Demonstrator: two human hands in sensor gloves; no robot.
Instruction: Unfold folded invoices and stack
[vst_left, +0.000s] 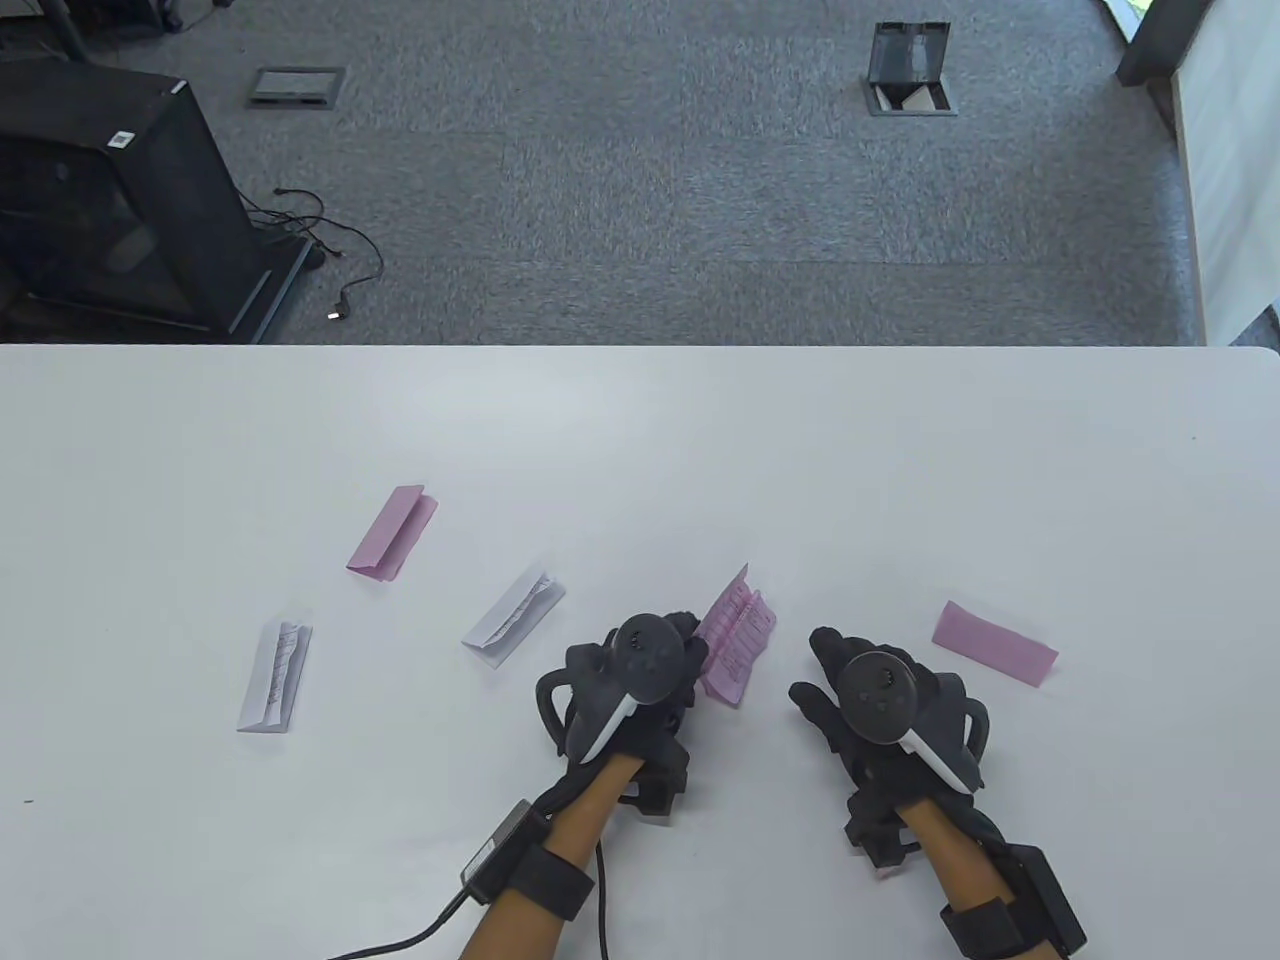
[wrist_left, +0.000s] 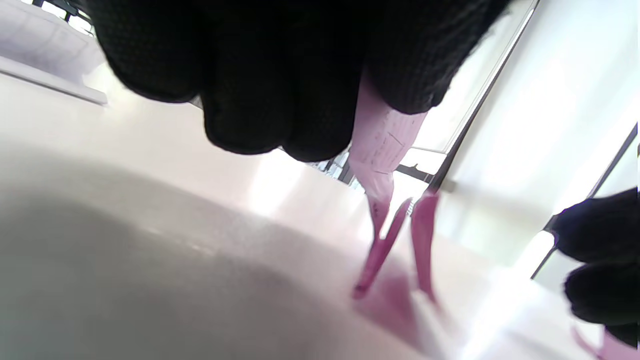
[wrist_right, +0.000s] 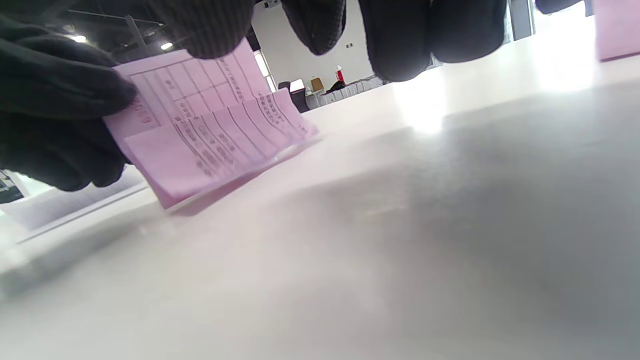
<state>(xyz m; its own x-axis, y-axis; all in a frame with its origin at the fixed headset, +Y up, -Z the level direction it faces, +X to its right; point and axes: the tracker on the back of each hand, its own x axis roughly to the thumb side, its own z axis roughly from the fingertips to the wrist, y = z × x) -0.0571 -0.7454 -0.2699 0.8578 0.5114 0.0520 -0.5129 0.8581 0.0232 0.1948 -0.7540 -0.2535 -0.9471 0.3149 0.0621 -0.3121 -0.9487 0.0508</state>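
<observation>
While my left hand (vst_left: 640, 670) pinches the near edge of a partly opened pink printed invoice (vst_left: 738, 640) between gloved fingertips (wrist_left: 280, 115), my right hand (vst_left: 870, 695) hovers just beside it with fingers loosely curled, gripping nothing that I can see. This pink slip sits between the two hands on the white table (vst_left: 640, 450), one panel lifted off the surface and its ruled print facing up, the other panels resting on the tabletop; the left wrist view shows its lower folds hanging down to touch the table. Four more slips wait: a folded pink paper slip (vst_left: 995, 643) just right of my right hand, a folded pink invoice (vst_left: 392, 532) farther up on the left, a folded white invoice (vst_left: 514, 617) near my left hand, and another folded white slip (vst_left: 275, 676) well off to the left. No flat stack is visible yet, so I judge the task to be at an early stage.

To do this step well, I would keep the left pinch firm on its panel as an anchor, bring the right fingertips onto the free flap, and draw it away sideways, low over the table, so that the creases open without tearing; then I would press the sheet flat with the palm before setting it down as the base of the stack
</observation>
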